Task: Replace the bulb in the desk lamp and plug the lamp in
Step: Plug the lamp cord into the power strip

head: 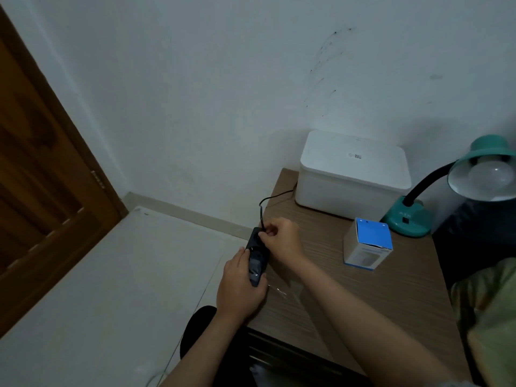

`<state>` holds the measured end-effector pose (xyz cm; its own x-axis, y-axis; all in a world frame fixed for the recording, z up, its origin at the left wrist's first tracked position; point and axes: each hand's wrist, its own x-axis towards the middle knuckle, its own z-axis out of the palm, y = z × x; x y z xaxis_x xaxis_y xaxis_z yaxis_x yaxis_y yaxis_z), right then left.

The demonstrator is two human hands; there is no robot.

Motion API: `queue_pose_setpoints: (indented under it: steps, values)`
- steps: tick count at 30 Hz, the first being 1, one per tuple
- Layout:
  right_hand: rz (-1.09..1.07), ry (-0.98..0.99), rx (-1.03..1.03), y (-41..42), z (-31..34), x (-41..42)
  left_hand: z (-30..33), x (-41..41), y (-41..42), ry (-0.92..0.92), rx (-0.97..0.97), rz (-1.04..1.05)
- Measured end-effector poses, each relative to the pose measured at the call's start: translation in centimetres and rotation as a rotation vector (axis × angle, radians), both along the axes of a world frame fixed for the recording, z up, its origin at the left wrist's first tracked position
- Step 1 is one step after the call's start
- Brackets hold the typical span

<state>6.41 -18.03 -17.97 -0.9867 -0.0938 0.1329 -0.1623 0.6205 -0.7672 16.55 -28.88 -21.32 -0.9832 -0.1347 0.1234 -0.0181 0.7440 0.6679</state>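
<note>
A teal desk lamp (410, 219) with a black gooseneck stands at the table's far right, a white bulb (492, 175) seated in its shade. Its black cord (268, 199) runs behind the white box and down over the table's left edge. My left hand (240, 286) grips a black power strip (257, 255) at that edge. My right hand (282, 238) pinches the lamp's plug at the strip's far end; the plug itself is mostly hidden by my fingers. A blue and white bulb box (367, 247) stands upright mid-table.
A white lidded storage box (351, 174) sits against the wall at the back of the wooden table (349, 303). A wooden door (42, 177) is at the left, pale floor below. A dark object lies right of the table.
</note>
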Motion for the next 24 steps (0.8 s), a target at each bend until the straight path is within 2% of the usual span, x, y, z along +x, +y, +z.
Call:
queue_pose_setpoints:
  steps: [11,15,17,20,24]
  values:
    - [-0.076,-0.122,-0.083,0.0,-2.1,-0.2,0.0,0.1,-0.1,0.008,-0.013,0.006]
    - [-0.041,-0.204,-0.264,1.3,-1.9,1.3,0.1,0.0,0.0,-0.008,-0.061,-0.003]
    - [-0.053,-0.183,-0.308,2.8,-1.8,3.3,0.0,-0.1,0.0,-0.018,-0.171,-0.006]
    - [-0.092,-0.125,-0.239,6.6,-2.0,6.8,0.0,0.1,0.9,-0.023,-0.328,0.031]
    - [-0.187,-0.005,-0.125,13.7,-2.5,11.4,0.4,1.2,6.0,0.159,-0.179,-0.106]
